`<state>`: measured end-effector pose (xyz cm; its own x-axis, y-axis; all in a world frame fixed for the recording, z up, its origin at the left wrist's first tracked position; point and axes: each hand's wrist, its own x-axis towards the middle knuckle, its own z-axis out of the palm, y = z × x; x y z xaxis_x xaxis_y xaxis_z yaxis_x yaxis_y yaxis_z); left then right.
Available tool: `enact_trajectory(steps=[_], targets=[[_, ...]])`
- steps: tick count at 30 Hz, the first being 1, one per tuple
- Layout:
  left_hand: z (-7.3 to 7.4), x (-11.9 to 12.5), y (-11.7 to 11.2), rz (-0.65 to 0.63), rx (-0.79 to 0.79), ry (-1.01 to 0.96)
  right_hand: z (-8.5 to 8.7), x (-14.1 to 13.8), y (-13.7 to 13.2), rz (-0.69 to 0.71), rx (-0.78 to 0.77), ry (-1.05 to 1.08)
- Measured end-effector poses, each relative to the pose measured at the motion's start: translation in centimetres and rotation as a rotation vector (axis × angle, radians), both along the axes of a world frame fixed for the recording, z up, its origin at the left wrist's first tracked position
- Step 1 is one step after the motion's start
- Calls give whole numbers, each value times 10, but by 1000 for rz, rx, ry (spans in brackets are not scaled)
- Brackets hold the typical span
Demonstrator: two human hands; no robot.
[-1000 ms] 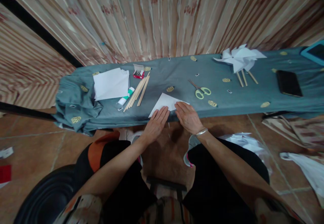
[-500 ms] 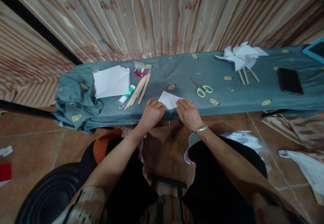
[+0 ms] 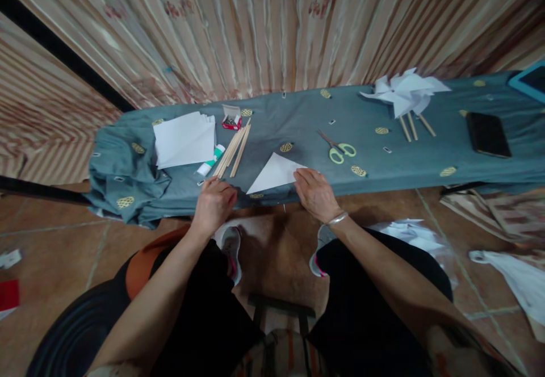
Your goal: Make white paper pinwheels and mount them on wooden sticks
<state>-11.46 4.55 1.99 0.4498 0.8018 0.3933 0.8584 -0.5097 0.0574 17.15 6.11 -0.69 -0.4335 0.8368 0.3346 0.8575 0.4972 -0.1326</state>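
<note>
A white sheet of paper [image 3: 275, 174], folded into a triangle, lies near the front edge of the cloth-covered table. My right hand [image 3: 314, 194] grips its right corner, fingers over the paper. My left hand [image 3: 215, 204] is off the paper, to its left, at the table edge just below the wooden sticks [image 3: 232, 153]. Its fingers are curled together and I see nothing in them. Beside the sticks lie a white and green glue tube [image 3: 210, 160] and a small red box [image 3: 231, 120] of tiny metal pieces. Green-handled scissors [image 3: 338, 150] rest to the right of the folded paper.
A stack of white paper [image 3: 185, 140] is at the left of the table [image 3: 272, 116]. Paper pinwheels [image 3: 406, 93] on sticks lie at the back right, near a dark phone [image 3: 487, 134] and a blue-edged tablet [image 3: 530, 84]. A curtain [image 3: 264, 30] hangs behind.
My left hand has left the folded paper and moved left toward the sticks, uncovering the paper's left corner. My right hand stays on the right corner.
</note>
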Motion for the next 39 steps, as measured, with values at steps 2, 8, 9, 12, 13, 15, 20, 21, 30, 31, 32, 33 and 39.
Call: enact_trajectory(steps=[2,8,9,12,13,15,20,21,30,31,32,33,39], targets=[[2,-5,-2,42,23,-48,0,0,-1,-2,2,0],[2,44,-3,-158,-34,-93,0,-3,-2,-6,-12,5],[-1,55,-3,-209,-68,-72,-1,-4,-3,-6,-15,5],[-11,74,-1,-263,-147,-15,-5,-4,-6,8,-21,9],[-14,76,-1,-259,-160,-1,-7,-3,-7,16,-23,13],[-18,76,-1,-248,-172,21,-10,1,-10,29,-29,20],[-18,70,-3,-244,-184,44,-16,25,-15,-67,4,13],[-17,71,-4,-243,-190,42,-16,29,-15,-95,12,19],[-11,62,8,-71,-201,-231,2,23,8,-158,-39,235],[-13,58,11,-48,-217,-277,4,20,12,-151,-58,254],[-15,55,14,-31,-238,-319,4,17,15,-141,-78,267],[-16,52,17,-19,-256,-358,5,15,18,-126,-96,277],[-10,53,23,32,-300,-524,14,4,23,-99,-144,415]])
